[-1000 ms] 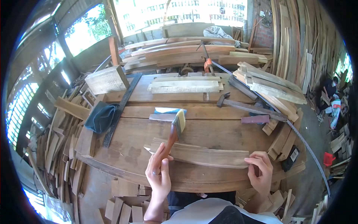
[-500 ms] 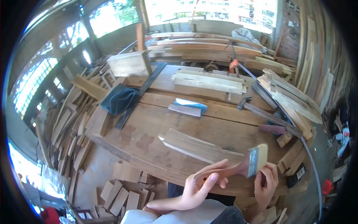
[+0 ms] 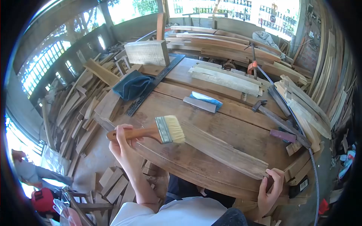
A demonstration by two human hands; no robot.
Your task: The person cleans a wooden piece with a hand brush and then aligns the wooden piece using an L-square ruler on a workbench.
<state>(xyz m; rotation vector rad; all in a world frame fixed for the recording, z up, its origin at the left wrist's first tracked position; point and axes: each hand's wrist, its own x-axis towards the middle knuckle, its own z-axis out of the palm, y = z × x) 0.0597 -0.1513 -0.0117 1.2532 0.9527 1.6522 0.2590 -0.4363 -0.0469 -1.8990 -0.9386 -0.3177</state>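
Note:
My left hand (image 3: 124, 142) is closed around the wooden handle of a wide paintbrush (image 3: 169, 130). The brush has pale bristles and a metal band, and its bristles point right, over the near left part of the wooden workbench (image 3: 158, 105). A long, slightly curved wooden strip (image 3: 226, 148) lies on the bench, its left end partly hidden behind the bristles. At the strip's right end, by the bench's near edge, my right hand (image 3: 272, 186) has its fingers curled and closed on the tip.
A claw hammer (image 3: 279, 120), sandpaper (image 3: 201, 103), a dark blue cloth (image 3: 132, 84), a metal ruler (image 3: 154, 84) and a wood block (image 3: 147, 52) lie on the bench. Wood offcuts (image 3: 71, 116) heap up at left. A person's legs (image 3: 41, 173) show at lower left.
My left hand has carried the paintbrush from the strip's right end across to the left. My right hand, earlier beside the bristles, is now at the strip's end. The view has shifted.

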